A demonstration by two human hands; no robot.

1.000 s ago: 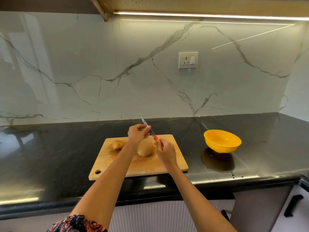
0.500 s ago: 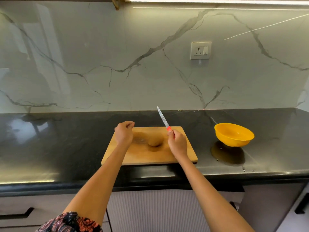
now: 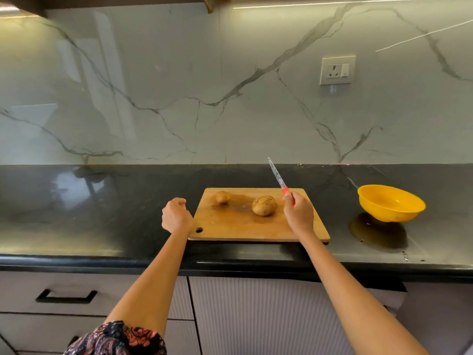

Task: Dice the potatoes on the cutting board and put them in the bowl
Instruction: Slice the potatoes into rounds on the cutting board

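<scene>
Two whole brown-skinned potatoes, a larger one [image 3: 264,206] and a smaller one [image 3: 222,196] at its ten o'clock, sit uncut on the wooden cutting board [image 3: 243,226]. Firm, round and likely to roll, they want pinning from above. The right hand [image 3: 299,213] grasps the orange-handled knife [image 3: 277,176]; the left hand [image 3: 176,217] is clenched, empty. The yellow plastic bowl [image 3: 390,203] waits at three o'clock.

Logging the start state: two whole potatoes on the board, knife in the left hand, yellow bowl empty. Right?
Not quite: the head view shows the knife in the right hand; the left hand holds nothing. The potatoes and bowl are as stated.
</scene>
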